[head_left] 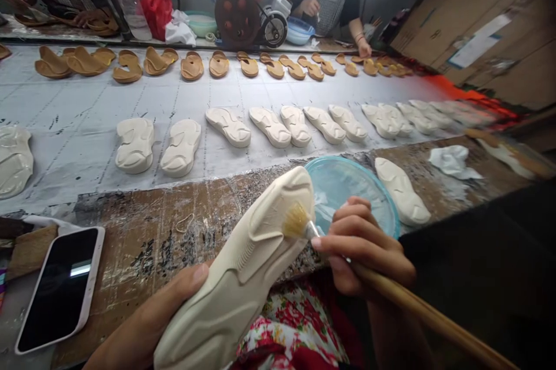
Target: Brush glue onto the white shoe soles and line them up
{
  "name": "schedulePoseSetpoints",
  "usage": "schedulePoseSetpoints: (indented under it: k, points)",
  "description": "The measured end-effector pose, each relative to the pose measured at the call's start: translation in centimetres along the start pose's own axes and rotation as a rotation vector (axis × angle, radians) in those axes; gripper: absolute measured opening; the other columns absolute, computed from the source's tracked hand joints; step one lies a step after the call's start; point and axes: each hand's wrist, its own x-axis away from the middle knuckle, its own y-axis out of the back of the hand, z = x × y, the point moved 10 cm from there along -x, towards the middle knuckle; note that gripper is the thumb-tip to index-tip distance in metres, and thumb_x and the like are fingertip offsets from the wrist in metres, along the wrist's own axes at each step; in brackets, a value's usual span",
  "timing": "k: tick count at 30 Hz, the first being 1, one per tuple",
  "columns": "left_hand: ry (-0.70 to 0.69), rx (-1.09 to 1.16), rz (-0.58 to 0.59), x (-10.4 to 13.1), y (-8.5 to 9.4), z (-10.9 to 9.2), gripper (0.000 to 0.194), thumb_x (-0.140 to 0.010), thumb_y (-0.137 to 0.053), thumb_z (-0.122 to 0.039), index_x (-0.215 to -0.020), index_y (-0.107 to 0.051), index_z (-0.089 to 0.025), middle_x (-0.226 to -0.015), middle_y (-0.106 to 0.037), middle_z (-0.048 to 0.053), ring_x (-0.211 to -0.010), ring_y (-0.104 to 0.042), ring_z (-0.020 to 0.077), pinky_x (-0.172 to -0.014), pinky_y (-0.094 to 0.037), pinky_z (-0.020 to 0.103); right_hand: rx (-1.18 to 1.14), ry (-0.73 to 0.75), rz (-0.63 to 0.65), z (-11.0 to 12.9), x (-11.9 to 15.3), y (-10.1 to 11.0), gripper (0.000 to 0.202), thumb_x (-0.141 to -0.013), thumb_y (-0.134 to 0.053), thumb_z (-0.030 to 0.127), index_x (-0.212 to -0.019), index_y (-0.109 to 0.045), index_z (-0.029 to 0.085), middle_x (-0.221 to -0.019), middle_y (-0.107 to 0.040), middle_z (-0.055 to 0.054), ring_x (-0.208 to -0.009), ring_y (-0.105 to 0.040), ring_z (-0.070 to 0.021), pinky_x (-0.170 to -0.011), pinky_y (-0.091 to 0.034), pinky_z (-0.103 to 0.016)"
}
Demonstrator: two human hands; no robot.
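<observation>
A cream shoe sole is tilted up in front of me, its moulded face towards me. My left hand grips its left edge, the thumb showing and the other fingers hidden behind it. My right hand is closed around a brush with a long wooden handle. The brush's pale yellow bristles touch the sole near its upper end. Behind the right hand sits a light blue bowl, partly covered by the hand and the sole. Another cream sole lies just right of the bowl.
A row of cream soles lies on a pale conveyor belt, with brown sandal pieces beyond. A phone rests at left, a white cloth at right. Across the belt, a co-worker holds a brush near a motor.
</observation>
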Motion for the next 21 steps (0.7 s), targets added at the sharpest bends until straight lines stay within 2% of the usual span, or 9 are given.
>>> schedulePoseSetpoints:
  k: [3, 5, 8, 10, 12, 14, 16, 18, 21]
  points:
    - [0.069, 0.232, 0.095, 0.2, -1.7, 0.6, 0.044, -0.076, -0.067, -0.046, -0.107, -0.073, -0.017, -0.079, -0.076, 0.006, -0.086, -0.069, 0.0267, -0.078, -0.053, 0.029, -0.043, -0.034, -0.011, 0.5, 0.7, -0.6, 0.013, -0.078, -0.051, 0.009, -0.082, -0.062, 0.015, -0.06, -0.052, 0.002, -0.06, -0.05, -0.0136, -0.073, -0.039, -0.04]
    - [0.059, 0.319, 0.108, -0.1, -2.6, 0.6, 0.053, -0.076, -0.066, -0.049, -0.113, -0.07, -0.012, -0.087, -0.076, 0.009, -0.093, -0.068, 0.0284, -0.087, -0.051, 0.032, -0.087, -0.051, -0.014, 1.7, 1.2, -2.0, 0.013, -0.083, -0.05, 0.015, -0.082, -0.062, 0.014, -0.059, -0.052, 0.002, -0.06, -0.05, -0.0133, -0.074, -0.039, -0.039]
    - [0.011, 0.356, 0.039, -1.6, -2.9, 0.5, 0.056, -0.085, -0.057, -0.046, -0.124, -0.062, -0.007, -0.095, -0.074, 0.012, -0.096, -0.067, 0.0292, -0.094, -0.049, 0.036, -0.208, -0.049, 0.093, 3.6, 2.0, -5.2, 0.022, -0.091, -0.045, 0.024, -0.084, -0.063, 0.013, -0.06, -0.054, 0.001, -0.062, -0.051, -0.0128, -0.078, -0.04, -0.037]
    - [-0.023, 0.393, -0.023, -3.0, -2.6, 0.2, 0.055, -0.092, -0.047, -0.042, -0.132, -0.054, -0.006, -0.098, -0.074, 0.014, -0.095, -0.068, 0.029, -0.094, -0.049, 0.039, -0.327, -0.061, 0.179, 3.8, 2.7, -6.5, 0.026, -0.094, -0.043, 0.027, -0.084, -0.063, 0.014, -0.062, -0.058, 0.001, -0.062, -0.053, -0.0116, -0.079, -0.041, -0.034]
    - [-0.072, 0.446, -0.053, -4.5, -2.0, -0.4, 0.055, -0.095, -0.038, -0.039, -0.139, -0.045, -0.007, -0.102, -0.073, 0.015, -0.093, -0.068, 0.0288, -0.09, -0.051, 0.042, -0.344, -0.185, 0.161, 1.4, 3.4, -5.6, 0.026, -0.093, -0.046, 0.031, -0.077, -0.062, 0.018, -0.06, -0.059, 0.003, -0.057, -0.053, -0.0103, -0.078, -0.043, -0.032]
    - [-0.131, 0.456, -0.064, -5.7, -1.4, -1.0, 0.056, -0.097, -0.03, -0.037, -0.145, -0.034, -0.008, -0.102, -0.072, 0.016, -0.09, -0.069, 0.0289, -0.084, -0.054, 0.044, -0.11, -0.479, -0.039, -3.9, 4.9, -1.8, 0.031, -0.087, -0.051, 0.036, -0.061, -0.059, 0.02, -0.051, -0.054, 0.004, -0.051, -0.051, -0.0113, -0.066, -0.045, -0.029]
    - [-0.172, 0.416, -0.074, -6.5, -0.8, -1.3, 0.056, -0.098, -0.027, -0.034, -0.148, -0.026, -0.009, -0.099, -0.072, 0.017, -0.084, -0.07, 0.0292, -0.075, -0.056, 0.045, 0.064, -0.665, -0.18, -7.8, 6.8, 2.0, 0.029, -0.088, -0.05, 0.029, -0.063, -0.059, 0.018, -0.056, -0.058, 0.0, -0.054, -0.054, -0.0138, -0.053, -0.04, -0.025]
    - [-0.177, 0.392, -0.09, -7.1, -0.4, -1.2, 0.056, -0.099, -0.024, -0.033, -0.149, -0.022, -0.008, -0.097, -0.073, 0.018, -0.081, -0.071, 0.0289, -0.072, -0.056, 0.046, 0.168, -0.786, -0.15, -10.7, 8.3, 3.7, 0.024, -0.083, -0.059, 0.026, -0.061, -0.064, 0.016, -0.05, -0.057, 0.0, -0.048, -0.051, -0.0142, -0.049, -0.035, -0.025]
    - [-0.173, 0.415, -0.108, -7.4, -0.6, -0.8, 0.055, -0.099, -0.025, -0.032, -0.148, -0.023, -0.007, -0.1, -0.072, 0.017, -0.086, -0.07, 0.027, -0.081, -0.055, 0.045, 0.191, -0.89, -0.014, -13.0, 9.6, 3.9, 0.023, -0.072, -0.071, 0.028, -0.055, -0.066, 0.015, -0.043, -0.054, 0.001, -0.044, -0.052, -0.015, -0.048, -0.033, -0.025]
